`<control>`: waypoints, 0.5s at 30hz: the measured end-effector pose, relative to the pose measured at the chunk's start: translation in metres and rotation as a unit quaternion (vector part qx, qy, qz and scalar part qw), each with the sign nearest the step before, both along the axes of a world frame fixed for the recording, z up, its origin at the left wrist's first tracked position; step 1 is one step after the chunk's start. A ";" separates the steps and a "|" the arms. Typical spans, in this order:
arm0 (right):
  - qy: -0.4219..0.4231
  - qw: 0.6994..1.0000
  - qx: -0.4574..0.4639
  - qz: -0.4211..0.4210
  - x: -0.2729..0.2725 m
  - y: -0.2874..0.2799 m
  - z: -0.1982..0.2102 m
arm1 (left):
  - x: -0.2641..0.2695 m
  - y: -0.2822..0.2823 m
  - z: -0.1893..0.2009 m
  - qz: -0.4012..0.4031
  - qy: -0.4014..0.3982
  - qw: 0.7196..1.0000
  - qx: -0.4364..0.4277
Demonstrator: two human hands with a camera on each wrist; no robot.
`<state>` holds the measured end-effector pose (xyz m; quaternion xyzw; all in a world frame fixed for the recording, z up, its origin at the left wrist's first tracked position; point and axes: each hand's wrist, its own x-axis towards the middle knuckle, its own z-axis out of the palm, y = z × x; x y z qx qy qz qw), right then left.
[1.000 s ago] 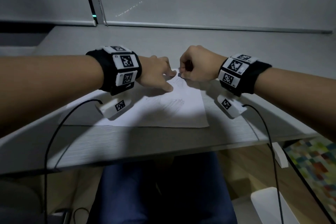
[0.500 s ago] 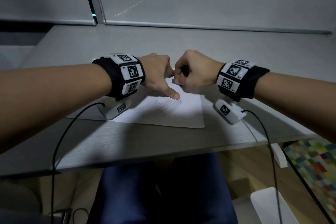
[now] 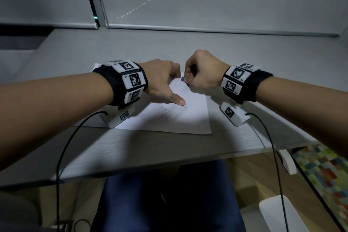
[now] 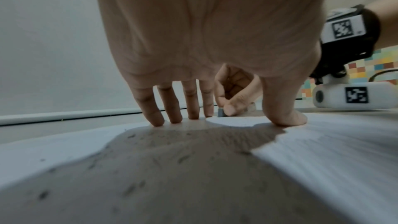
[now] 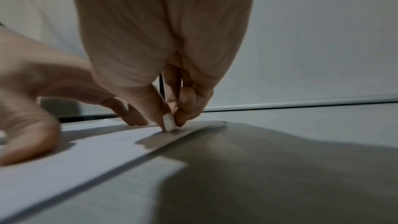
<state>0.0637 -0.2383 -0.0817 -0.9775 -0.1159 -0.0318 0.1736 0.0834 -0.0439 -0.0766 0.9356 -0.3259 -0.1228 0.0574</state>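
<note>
The small white block eraser [image 5: 168, 123] is pinched by the right hand [image 3: 204, 71] at one o'clock on the white paper sheet [image 3: 192, 118] (pencil-smudged), which is pressed flat by the straight-fingered left hand [image 3: 162, 79].

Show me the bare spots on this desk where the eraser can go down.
Bare desk lies between the sheet and the blind rail, and in the strip from the sheet's near edge to the desk's front edge. Crowded: the sheet's far right corner, where the left hand presses it and the right hand pinches the eraser.
</note>
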 end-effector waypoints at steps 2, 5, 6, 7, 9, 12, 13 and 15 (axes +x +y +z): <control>-0.001 1.000 -0.007 0.010 -0.004 0.001 0.001 | 0.001 0.000 0.000 -0.006 0.004 1.000 0.011; 0.028 0.998 -0.008 0.049 -0.017 0.007 0.002 | 0.002 -0.003 0.003 -0.021 0.002 0.998 0.053; 0.040 0.997 -0.008 0.059 -0.019 0.007 0.001 | 0.003 -0.004 0.003 -0.018 0.006 0.998 0.063; 0.045 0.997 -0.007 0.062 -0.019 0.006 0.002 | 0.003 -0.005 0.004 -0.014 0.011 0.997 0.074; 0.033 0.998 -0.010 0.043 -0.012 -0.002 0.004 | 0.004 -0.007 0.005 -0.009 0.016 0.995 0.095; 0.012 0.999 -0.032 0.008 -0.001 -0.014 0.009 | 0.004 -0.009 0.008 -0.006 0.025 0.994 0.106; 0.013 0.999 -0.037 0.006 -0.001 -0.014 0.009 | 0.004 -0.010 0.010 -0.004 0.026 0.993 0.111; 0.022 0.999 -0.037 0.017 -0.007 -0.009 0.008 | 0.003 -0.013 0.012 -0.003 0.026 0.992 0.123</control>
